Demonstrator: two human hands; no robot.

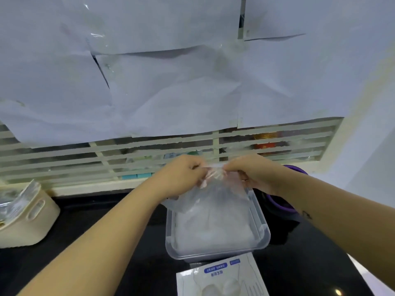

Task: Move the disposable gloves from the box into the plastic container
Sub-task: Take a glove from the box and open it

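Nearest the camera, at the bottom edge of the view, a white glove box [222, 278] with blue labels lies flat on the black bench [149, 274], partly cut off by the frame. Just beyond it, almost touching, stands the clear plastic container [213, 255], a rectangular tub with no lid on it. A pale stack of disposable gloves [213, 233] fills its floor.

Above the container's far end the two hands meet, fingertips close together. The left hand [181, 176] and the right hand [254, 174] both have curled fingers pinching the top of a crumpled glove film [213, 191], which hangs down between them and reaches the stack in the container (whether it is one glove or several I cannot tell). Both forearms come in from the lower corners, bare.

To the right, behind the right forearm, sits a dark round vessel with a purple rim [277, 205], just beside the container; what it is cannot be made out. Well apart on the left stands a cream storage basket [32, 221] with a slot handle, holding shiny foil packets [17, 199].

Past the bench's back edge runs a window grille [149, 150] striped with pale tape, with blurred coloured items behind it. Higher up, large white paper sheets [171, 71] cover the window, creased and overlapping.
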